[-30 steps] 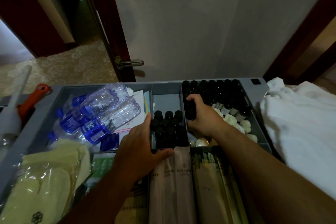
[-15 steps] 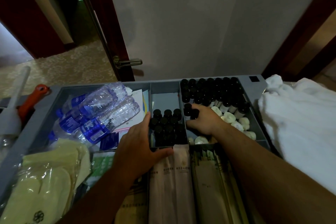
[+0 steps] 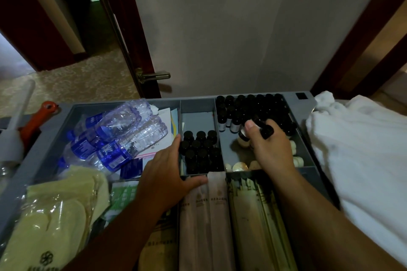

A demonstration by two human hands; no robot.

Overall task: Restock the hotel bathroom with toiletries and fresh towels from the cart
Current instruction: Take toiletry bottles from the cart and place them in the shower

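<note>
The grey cart tray (image 3: 304,152) is split into compartments. My right hand (image 3: 272,147) grips small black-capped toiletry bottles (image 3: 263,128) just above the right compartment, which holds many more bottles (image 3: 253,108) and cream round soaps (image 3: 239,166). My left hand (image 3: 164,174) rests with thumb and fingers around the corner of the middle compartment, which holds several dark bottles (image 3: 200,152). White towels (image 3: 361,156) lie piled on the right of the cart.
Water bottles (image 3: 114,136) lie in the left compartment, packed slippers (image 3: 55,220) below them. Long wrapped sachets (image 3: 215,215) fill the near slots. An orange-handled tool (image 3: 35,121) lies at far left. Behind stand a white wall and a door with a metal handle (image 3: 154,76).
My right hand has lifted from the compartment floor and turned, now holding small bottles up above the soaps. My left hand has stayed on the middle compartment's corner.
</note>
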